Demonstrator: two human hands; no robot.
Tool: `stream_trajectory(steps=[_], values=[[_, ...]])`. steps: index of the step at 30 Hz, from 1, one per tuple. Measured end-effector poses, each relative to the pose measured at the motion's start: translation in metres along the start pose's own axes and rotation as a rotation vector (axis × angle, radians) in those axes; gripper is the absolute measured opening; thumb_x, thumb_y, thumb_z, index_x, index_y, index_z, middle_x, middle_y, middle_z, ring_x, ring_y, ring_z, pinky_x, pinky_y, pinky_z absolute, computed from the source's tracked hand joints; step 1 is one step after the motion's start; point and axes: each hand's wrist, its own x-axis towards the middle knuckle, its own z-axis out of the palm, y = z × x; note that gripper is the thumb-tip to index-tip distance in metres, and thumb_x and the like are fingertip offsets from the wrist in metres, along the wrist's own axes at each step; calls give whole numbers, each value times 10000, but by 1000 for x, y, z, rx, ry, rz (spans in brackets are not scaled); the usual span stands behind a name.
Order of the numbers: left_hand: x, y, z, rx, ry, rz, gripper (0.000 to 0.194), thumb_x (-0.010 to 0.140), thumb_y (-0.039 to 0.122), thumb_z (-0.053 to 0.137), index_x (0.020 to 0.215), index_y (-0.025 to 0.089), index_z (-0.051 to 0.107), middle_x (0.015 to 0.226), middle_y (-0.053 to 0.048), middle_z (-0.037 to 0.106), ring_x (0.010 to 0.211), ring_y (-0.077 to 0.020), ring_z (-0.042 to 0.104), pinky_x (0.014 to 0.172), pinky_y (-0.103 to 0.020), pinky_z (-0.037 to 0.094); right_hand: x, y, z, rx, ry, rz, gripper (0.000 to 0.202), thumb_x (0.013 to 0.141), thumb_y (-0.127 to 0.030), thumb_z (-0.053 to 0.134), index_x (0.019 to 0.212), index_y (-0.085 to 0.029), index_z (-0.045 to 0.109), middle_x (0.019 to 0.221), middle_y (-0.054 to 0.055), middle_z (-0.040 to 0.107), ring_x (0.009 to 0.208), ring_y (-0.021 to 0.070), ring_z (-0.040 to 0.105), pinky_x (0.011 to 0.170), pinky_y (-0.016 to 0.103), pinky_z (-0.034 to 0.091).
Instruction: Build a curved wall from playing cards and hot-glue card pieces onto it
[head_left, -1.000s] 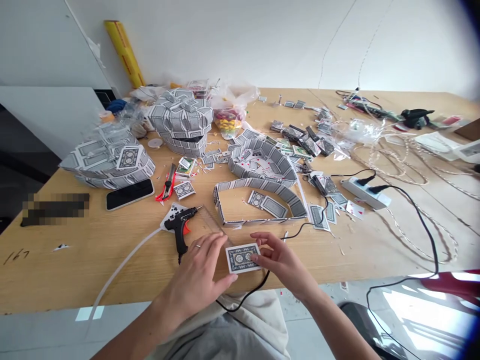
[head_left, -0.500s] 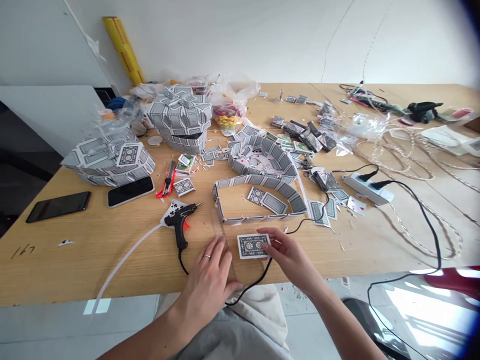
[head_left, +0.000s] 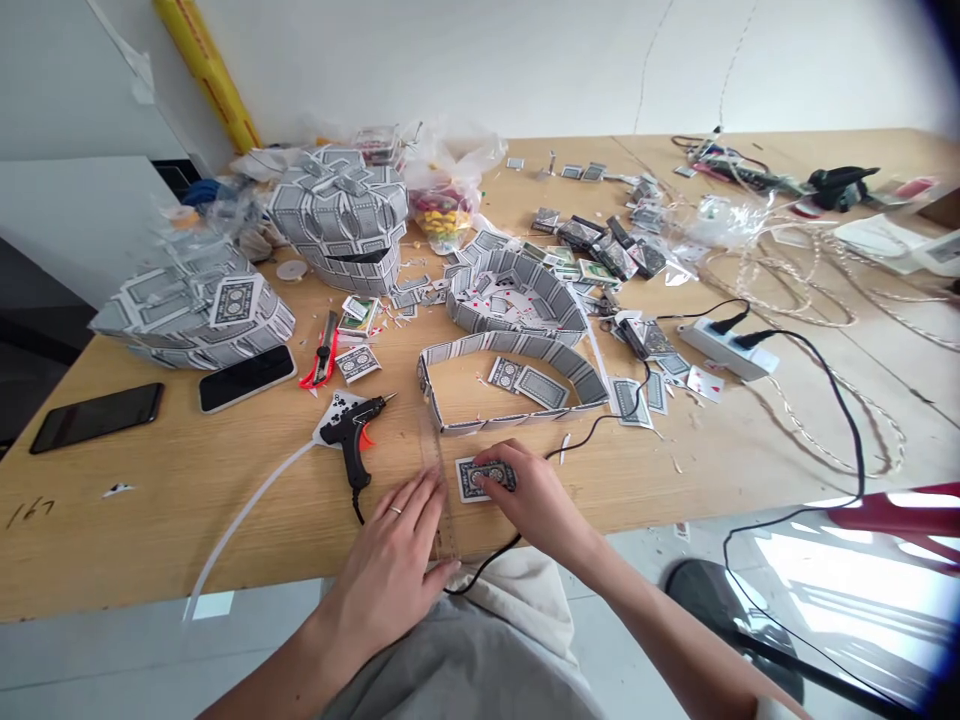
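My left hand (head_left: 397,545) lies flat with its fingers stretched, pressing near a clear ruler (head_left: 448,520) at the table's front edge. To its right, my right hand (head_left: 536,490) grips a playing card (head_left: 466,482) by its right part, the patterned back facing up; the card rests on or just above the table. Beyond the hands stands a curved wall of joined cards (head_left: 450,425), open at the top, with two cards (head_left: 544,388) lying inside it. A black glue gun (head_left: 349,435) lies left of the ruler, its tip pointing away from me.
A red utility knife (head_left: 322,350) and two phones (head_left: 247,378) lie to the left. Boxes made of cards (head_left: 337,210) stand behind. Loose cards, card packs (head_left: 619,258) and a white power strip (head_left: 727,348) are on the right. A black cord (head_left: 491,560) crosses beside my hands.
My right hand has moved further over the card, covering its right part, and the card is nearer the ruler. My left hand stays flat. The whole view has shifted slightly.
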Motion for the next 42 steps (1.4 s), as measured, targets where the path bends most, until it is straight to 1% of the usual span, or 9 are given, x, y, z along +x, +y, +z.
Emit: stream_trajectory(steps=[5, 11, 13, 16, 21, 26, 32, 37, 42], values=[[-6, -8, -10, -6, -9, 6, 786, 968, 386, 686, 1657, 183, 368, 1685, -152, 488, 1521, -342, 521, 1229, -524, 487, 0, -6, 8, 101, -56, 10, 151, 926, -182, 762, 1069, -231, 773, 1097, 56, 768, 1039, 243, 733, 936, 364, 547], [-10, -17, -23, -8, -28, 26, 763, 952, 366, 685, 1640, 170, 419, 1673, -158, 503, 1510, -359, 529, 1244, -541, 465, 1, -13, 22, -12, -55, -7, 199, 923, -100, 742, 1095, -201, 739, 1112, 75, 743, 1062, 246, 735, 971, 370, 552], [-9, -17, -22, 3, -32, 29, 751, 954, 377, 691, 1626, 158, 438, 1669, -164, 507, 1510, -363, 529, 1247, -549, 461, 1, -14, 24, -39, -47, -15, 207, 925, -82, 734, 1097, -198, 728, 1120, 77, 735, 1071, 244, 738, 977, 366, 555], [-8, -14, -14, 19, -9, 17, 717, 965, 402, 696, 1601, 159, 469, 1651, -174, 527, 1500, -372, 539, 1244, -563, 460, 1, -15, 26, -60, -33, -34, 204, 930, -73, 726, 1091, -198, 714, 1126, 77, 722, 1081, 243, 737, 990, 367, 559], [-5, -9, -3, 33, 16, 21, 714, 946, 373, 744, 1562, 121, 485, 1637, -201, 535, 1500, -365, 542, 1217, -535, 501, 0, -18, 29, -90, -40, -31, 194, 952, -85, 726, 1118, -183, 705, 1156, 93, 703, 1082, 250, 726, 986, 364, 561], [-1, -12, -10, -15, -18, 29, 699, 950, 375, 752, 1561, 164, 485, 1633, -184, 545, 1502, -357, 546, 1210, -539, 512, 1, -21, 28, -127, -72, -35, 274, 962, -85, 713, 1217, -182, 718, 1201, 111, 690, 1099, 268, 721, 1008, 387, 558], [2, -14, -16, -6, -52, 43, 676, 935, 383, 789, 1512, 135, 538, 1620, -193, 558, 1497, -353, 552, 1218, -520, 509, 3, -21, 29, -130, -80, -34, 257, 963, -99, 723, 1206, -180, 740, 1191, 112, 688, 1081, 267, 728, 1013, 389, 564], [3, -14, -16, 10, -55, 50, 659, 936, 390, 799, 1495, 147, 550, 1614, -184, 568, 1486, -342, 568, 1210, -510, 514, 4, -20, 29, -125, -83, -41, 262, 958, -90, 727, 1205, -174, 745, 1188, 115, 695, 1082, 270, 731, 1002, 386, 570], [5, -15, -16, 17, -66, 51, 691, 892, 373, 850, 1471, 127, 565, 1598, -194, 583, 1481, -345, 572, 1210, -516, 514, 5, -18, 29, -129, -78, -46, 259, 955, -89, 740, 1198, -178, 746, 1185, 115, 704, 1085, 271, 738, 994, 378, 573]])
